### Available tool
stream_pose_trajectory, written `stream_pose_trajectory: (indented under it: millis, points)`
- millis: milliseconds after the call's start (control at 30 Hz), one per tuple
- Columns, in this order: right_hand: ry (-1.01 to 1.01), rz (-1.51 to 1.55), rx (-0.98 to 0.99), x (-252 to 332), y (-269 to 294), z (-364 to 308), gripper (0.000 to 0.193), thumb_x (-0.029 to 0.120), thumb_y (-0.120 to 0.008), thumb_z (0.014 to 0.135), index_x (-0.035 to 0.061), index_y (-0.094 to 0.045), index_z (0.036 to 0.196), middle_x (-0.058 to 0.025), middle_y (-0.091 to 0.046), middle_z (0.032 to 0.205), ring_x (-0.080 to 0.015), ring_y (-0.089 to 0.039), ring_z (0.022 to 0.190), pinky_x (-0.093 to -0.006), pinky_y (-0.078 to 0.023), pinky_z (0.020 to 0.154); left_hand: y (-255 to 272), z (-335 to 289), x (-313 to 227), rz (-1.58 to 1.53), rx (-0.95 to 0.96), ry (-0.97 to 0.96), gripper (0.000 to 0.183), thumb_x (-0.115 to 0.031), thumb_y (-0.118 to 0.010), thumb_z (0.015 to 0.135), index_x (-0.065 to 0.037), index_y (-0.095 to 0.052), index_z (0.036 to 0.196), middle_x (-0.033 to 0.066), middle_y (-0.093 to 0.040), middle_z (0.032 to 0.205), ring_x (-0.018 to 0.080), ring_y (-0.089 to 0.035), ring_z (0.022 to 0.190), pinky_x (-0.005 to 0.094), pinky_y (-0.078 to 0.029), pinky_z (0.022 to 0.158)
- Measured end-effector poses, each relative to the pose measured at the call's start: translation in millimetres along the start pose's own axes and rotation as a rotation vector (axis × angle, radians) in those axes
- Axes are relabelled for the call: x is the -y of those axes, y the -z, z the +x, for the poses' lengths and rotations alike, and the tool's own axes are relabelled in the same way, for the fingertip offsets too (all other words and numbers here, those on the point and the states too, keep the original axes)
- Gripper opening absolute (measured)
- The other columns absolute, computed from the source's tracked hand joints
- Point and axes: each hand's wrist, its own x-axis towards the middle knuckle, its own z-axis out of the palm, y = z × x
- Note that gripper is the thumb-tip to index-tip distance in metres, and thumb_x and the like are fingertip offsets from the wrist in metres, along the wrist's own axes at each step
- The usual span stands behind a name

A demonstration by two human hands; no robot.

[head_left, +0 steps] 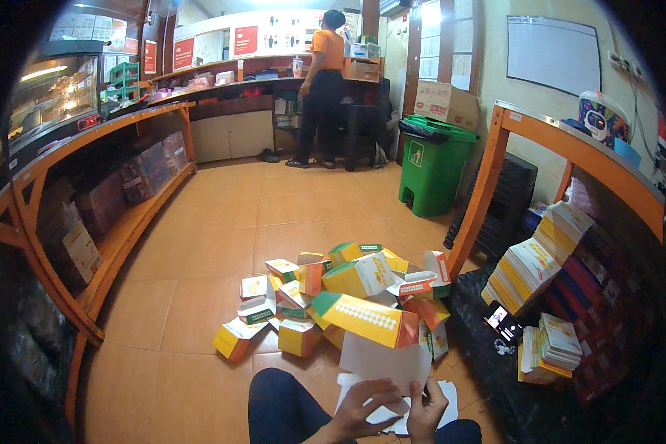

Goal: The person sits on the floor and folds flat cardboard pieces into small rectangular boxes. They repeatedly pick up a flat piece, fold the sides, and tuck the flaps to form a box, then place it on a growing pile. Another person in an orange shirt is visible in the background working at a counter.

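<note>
A food carton of thin card, yellow with a white diamond pattern (366,317) and an orange end, tilts up in front of me, its plain white panel turned toward me. The lower part of that panel is between my hands. My left hand (364,408) has its fingers bent and pinched on the white card's lower left. On the lower right edge my right hand (428,407) grips with the thumb raised along the card. White card sheets (447,403) lie below and beside my hands, partly hidden. Beyond the carton, several folded cartons (300,337) are heaped on the floor.
Flat carton stacks (522,270) and a smaller stack (559,344) stand on the right, near a phone (502,323) and earphones. An orange-framed table (475,185) and green bin (435,166) stand beyond. Orange shelving (137,222) lines the left. A person (325,81) stands at the far counter.
</note>
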Motion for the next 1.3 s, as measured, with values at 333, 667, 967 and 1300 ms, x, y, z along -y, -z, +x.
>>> stream_pose_trajectory:
  millis: [333,667,967,1300]
  points:
    - [0.385,-0.157,0.084,31,0,0,0.016,0.0,-0.073,0.085,-0.0011,-0.068,0.1,-0.0111,-0.067,0.087,-0.0206,-0.066,0.075,-0.0323,-0.053,0.067,-8,-12,-16,-0.031,-0.166,0.452,0.028,-0.008,-0.084,0.077,-0.009,-0.076,0.103,0.0085,-0.073,0.105,0.0207,-0.071,0.1,0.0343,-0.058,0.085]
    - [0.521,-0.217,0.311,52,-1,2,0.028,-0.009,-0.072,0.079,0.003,-0.072,0.104,-0.0103,-0.067,0.089,-0.0214,-0.065,0.076,-0.0306,-0.052,0.066,-18,-39,14,-0.852,-0.336,0.97,0.029,-0.011,-0.077,0.086,-0.001,-0.07,0.113,0.0107,-0.074,0.103,0.0196,-0.071,0.095,0.0338,-0.058,0.086]
    - [0.477,-0.317,0.261,24,-7,0,0.024,-0.005,-0.07,0.072,0.0034,-0.067,0.095,-0.0126,-0.068,0.09,-0.0313,-0.069,0.082,-0.0395,-0.057,0.072,-17,-33,5,-0.746,-0.218,1.021,0.025,-0.008,-0.068,0.093,0.006,-0.069,0.114,0.0146,-0.074,0.105,0.0228,-0.073,0.095,0.0354,-0.058,0.089]
    - [0.637,-0.386,0.36,16,-3,4,0.032,-0.001,-0.07,0.068,0.008,-0.071,0.099,-0.0131,-0.062,0.118,-0.031,-0.064,0.106,-0.0413,-0.055,0.089,-19,-30,7,-0.968,-0.396,0.942,0.022,-0.003,-0.068,0.092,0.005,-0.067,0.112,0.0135,-0.073,0.106,0.0209,-0.071,0.098,0.0357,-0.057,0.091]
